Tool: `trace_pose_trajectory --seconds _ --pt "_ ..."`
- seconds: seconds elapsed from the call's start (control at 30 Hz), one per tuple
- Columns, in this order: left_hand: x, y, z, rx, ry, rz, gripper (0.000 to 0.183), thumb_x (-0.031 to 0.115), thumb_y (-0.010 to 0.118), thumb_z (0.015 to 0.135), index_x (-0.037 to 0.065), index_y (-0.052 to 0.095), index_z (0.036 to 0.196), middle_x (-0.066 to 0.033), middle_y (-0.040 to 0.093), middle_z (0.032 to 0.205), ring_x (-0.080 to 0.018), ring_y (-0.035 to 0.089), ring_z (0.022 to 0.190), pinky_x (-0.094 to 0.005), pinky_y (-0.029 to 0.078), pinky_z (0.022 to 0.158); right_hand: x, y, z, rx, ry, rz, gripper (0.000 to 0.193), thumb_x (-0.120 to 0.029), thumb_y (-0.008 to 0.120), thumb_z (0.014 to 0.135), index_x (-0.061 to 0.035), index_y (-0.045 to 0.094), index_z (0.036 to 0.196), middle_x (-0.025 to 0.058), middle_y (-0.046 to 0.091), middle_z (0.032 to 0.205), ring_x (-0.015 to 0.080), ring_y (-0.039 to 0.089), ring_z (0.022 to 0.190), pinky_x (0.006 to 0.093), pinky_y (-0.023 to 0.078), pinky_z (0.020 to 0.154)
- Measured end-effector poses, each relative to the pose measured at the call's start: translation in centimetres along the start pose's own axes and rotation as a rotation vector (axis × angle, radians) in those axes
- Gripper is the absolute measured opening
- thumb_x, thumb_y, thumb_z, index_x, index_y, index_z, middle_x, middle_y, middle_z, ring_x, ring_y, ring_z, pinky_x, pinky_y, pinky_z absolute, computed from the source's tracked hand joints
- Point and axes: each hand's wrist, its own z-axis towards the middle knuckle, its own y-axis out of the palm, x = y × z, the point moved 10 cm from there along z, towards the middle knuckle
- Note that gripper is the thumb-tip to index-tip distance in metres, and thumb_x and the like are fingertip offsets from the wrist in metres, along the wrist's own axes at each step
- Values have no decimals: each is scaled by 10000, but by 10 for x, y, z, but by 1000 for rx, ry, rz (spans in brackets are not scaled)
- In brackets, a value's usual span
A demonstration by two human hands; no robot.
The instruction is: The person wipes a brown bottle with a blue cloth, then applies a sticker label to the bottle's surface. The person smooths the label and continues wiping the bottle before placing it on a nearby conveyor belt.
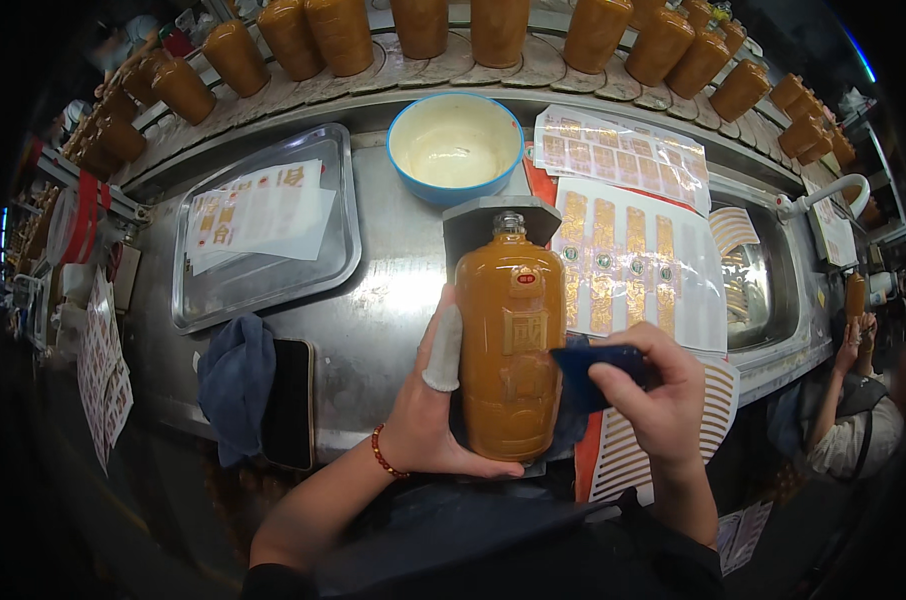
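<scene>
Caramel-brown bottle (508, 420): sat mid-bench before the person, neck pointing away, near a grey block (463, 232).
Left hand (423, 415): was spread along the bottle's left side and lower end, one finger in a pale finger cot (445, 350).
Right hand (658, 390): pinched a dark blue scraper (601, 370) at the embossed panel's (526, 333) right edge; contact could not be told.
Good technique: probably wanted light, even strokes and a firmly braced bottle.
</scene>
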Motion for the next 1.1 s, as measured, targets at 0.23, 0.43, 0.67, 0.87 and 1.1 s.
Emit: trace_pose_trajectory --seconds 0.23,0.43,0.67,0.87,1.1 --pt "-1 -14 -21 24 50 15 1551 548 996 571 5 39 1664 -319 99 1697 -476 153 1579 -489 229 1272 -71 55 -35 -48 -667 -701 323 -100 822 691 -165 829 1008 -13 656 964 227 513 940 360 433 833" --pt "-8 -23 -40 69 49 -45 1513 540 991 578 23 78 1668 -309 106 1700 -462 181 1576 -465 249 1270 -89 91 -75 -157 -772 -764 398 -192 774 648 -191 844 1040 -58 678 962 181 502 892 331 424 803" --pt "-14 -41 -61 88 57 -10 1460 552 975 601 2 131 1657 -309 153 1690 -475 291 1534 -443 348 1227 -88 144 -89 -236 -826 -867 446 -141 761 631 -128 828 1072 -27 652 927 189 490 912 329 380 826" --pt "-25 -50 -67 72 14 -51 1457 554 980 600 -7 143 1652 -316 184 1678 -467 302 1530 -461 340 1222 -97 165 -77 -222 -828 -955 475 -155 765 626 -122 818 1097 -22 657 932 200 510 876 344 392 790" --pt "-19 -65 -54 79 36 8 1389 612 940 634 -60 218 1613 -314 224 1666 -454 428 1464 -437 450 1153 -90 105 51 51 -304 -434 147 -84 806 834 -54 766 971 65 589 784 228 543 750 342 422 697"
